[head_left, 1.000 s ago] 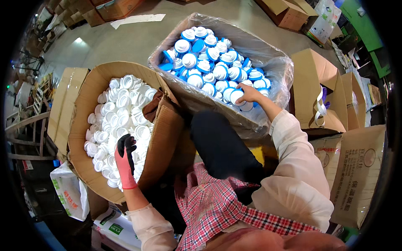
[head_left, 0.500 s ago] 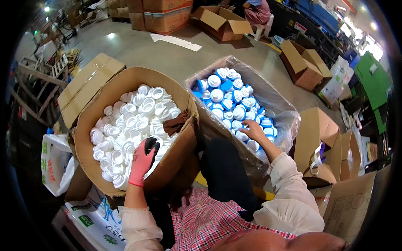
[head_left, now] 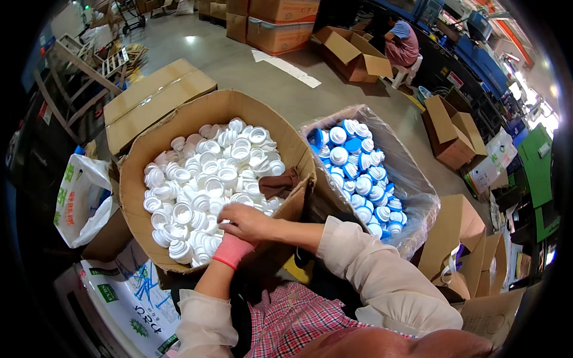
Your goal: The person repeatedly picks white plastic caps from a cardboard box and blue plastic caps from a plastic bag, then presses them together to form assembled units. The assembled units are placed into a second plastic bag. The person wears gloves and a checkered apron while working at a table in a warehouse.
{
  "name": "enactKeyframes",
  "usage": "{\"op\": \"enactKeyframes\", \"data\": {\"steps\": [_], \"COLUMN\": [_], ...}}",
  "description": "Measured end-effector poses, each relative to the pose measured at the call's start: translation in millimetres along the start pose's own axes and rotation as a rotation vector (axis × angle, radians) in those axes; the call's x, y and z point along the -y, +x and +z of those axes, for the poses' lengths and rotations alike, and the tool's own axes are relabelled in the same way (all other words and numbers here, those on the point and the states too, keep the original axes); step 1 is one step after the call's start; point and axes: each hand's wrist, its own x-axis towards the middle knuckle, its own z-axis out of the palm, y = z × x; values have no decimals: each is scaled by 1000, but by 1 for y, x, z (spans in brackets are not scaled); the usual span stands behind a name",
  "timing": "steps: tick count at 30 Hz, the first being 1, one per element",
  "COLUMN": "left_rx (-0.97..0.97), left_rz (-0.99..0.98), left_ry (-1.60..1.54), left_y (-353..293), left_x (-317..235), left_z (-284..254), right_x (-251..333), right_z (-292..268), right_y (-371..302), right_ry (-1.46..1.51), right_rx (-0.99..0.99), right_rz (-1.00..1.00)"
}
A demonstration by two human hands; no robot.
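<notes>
My left hand [head_left: 235,249], in a pink glove, is at the near edge of a large cardboard box [head_left: 134,191] of white plastic caps [head_left: 212,170]. My bare right hand [head_left: 246,221] crosses over it and covers its fingers. The right fingers are bent and closed; whatever is between them is hidden. A brown cloth [head_left: 279,184] lies on the caps by the box's right wall. To the right, a box lined with clear plastic [head_left: 412,185] holds blue-and-white caps [head_left: 363,188], with neither hand in it.
A closed carton [head_left: 161,98] stands behind the white-cap box, a white plastic bag [head_left: 86,206] to its left. Open cartons [head_left: 450,241] stand at the right. Farther off, a person [head_left: 402,45] sits on a white stool beside another open carton [head_left: 352,55].
My right hand has left the blue-and-white caps and come across to my left hand over the white caps. The whole view has shifted, with the boxes lying farther right.
</notes>
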Motion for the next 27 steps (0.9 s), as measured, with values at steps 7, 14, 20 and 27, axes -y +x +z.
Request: {"op": "enactKeyframes", "data": {"steps": [7, 14, 20, 27], "left_rx": [202, 243, 257, 227], "left_rz": [-72, -101, -115, -109], "left_ry": [-140, -222, -252, -270], "left_y": [-18, -17, -17, -11], "left_x": [16, 30, 42, 52], "left_z": [29, 36, 40, 42], "right_x": [1, -16, -36, -52], "right_z": [11, 21, 19, 25], "right_y": [9, 18, 29, 38], "right_ry": [-51, -60, -41, -52], "right_rx": [183, 157, 206, 174], "right_rz": [81, 107, 141, 67]}}
